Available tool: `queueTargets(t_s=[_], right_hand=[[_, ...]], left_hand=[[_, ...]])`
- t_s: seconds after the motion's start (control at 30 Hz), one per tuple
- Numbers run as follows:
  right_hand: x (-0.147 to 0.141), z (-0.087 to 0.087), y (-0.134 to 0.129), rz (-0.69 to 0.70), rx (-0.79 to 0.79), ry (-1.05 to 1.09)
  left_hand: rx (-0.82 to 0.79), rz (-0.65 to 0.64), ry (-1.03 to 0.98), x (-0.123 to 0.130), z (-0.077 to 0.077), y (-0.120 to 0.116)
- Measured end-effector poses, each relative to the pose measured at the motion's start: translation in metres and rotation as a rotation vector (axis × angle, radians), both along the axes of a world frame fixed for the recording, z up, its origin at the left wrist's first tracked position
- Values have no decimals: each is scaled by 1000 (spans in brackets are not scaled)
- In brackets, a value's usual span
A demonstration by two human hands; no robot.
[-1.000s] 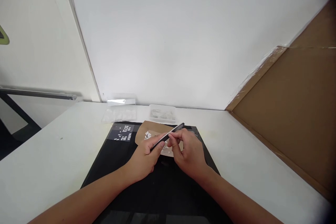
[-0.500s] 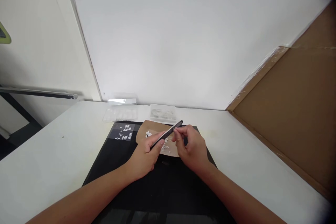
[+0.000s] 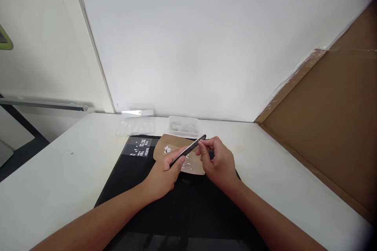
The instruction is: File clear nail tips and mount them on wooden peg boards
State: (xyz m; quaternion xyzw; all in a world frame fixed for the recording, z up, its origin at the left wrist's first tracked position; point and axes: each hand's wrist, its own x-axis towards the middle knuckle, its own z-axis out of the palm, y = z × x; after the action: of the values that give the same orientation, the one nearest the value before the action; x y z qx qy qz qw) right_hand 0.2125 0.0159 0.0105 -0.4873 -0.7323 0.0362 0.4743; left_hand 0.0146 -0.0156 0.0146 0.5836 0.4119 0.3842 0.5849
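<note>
My left hand (image 3: 165,170) is closed around the lower end of a slim dark nail file (image 3: 191,148), which has a rounded tip and a pale edge. The file slants up to the right. Close to its upper end, my right hand (image 3: 218,160) has thumb and forefinger pinched together; whatever is between them is too small to make out. Beneath both hands lies a brown sheet (image 3: 160,145) with small white pieces (image 3: 167,149) scattered on it, partly hidden by the left hand and the file.
A black mat (image 3: 176,211) covers the middle of the white table (image 3: 64,168). On its far left corner is a clear sheet with white bits (image 3: 141,147). Two clear plastic boxes, an opened one (image 3: 135,127) and a shallow one (image 3: 183,125), stand by the wall. Cardboard (image 3: 324,125) borders the right.
My right hand has shifted slightly to the right, its fingertips still by the upper end of the nail file. The left hand keeps its hold on the file. The view has moved a little.
</note>
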Motion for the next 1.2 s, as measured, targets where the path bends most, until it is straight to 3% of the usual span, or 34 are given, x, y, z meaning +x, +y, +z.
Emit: queueTargets(t_s=[0.2, 0.5, 0.8, 1.07, 1.2], right_hand=[[-11, 1, -14, 116, 25, -186], [5, -1, 5, -73, -12, 0], [-14, 0, -14, 161, 24, -139], [2, -1, 3, -35, 3, -7], [4, -1, 5, -30, -8, 26]], left_hand=[[12, 7, 7, -1, -4, 1], [-32, -6, -40, 0, 2, 0], [-20, -1, -43, 1, -1, 1], [-47, -16, -57, 0, -4, 1], [-51, -9, -65, 0, -5, 1]])
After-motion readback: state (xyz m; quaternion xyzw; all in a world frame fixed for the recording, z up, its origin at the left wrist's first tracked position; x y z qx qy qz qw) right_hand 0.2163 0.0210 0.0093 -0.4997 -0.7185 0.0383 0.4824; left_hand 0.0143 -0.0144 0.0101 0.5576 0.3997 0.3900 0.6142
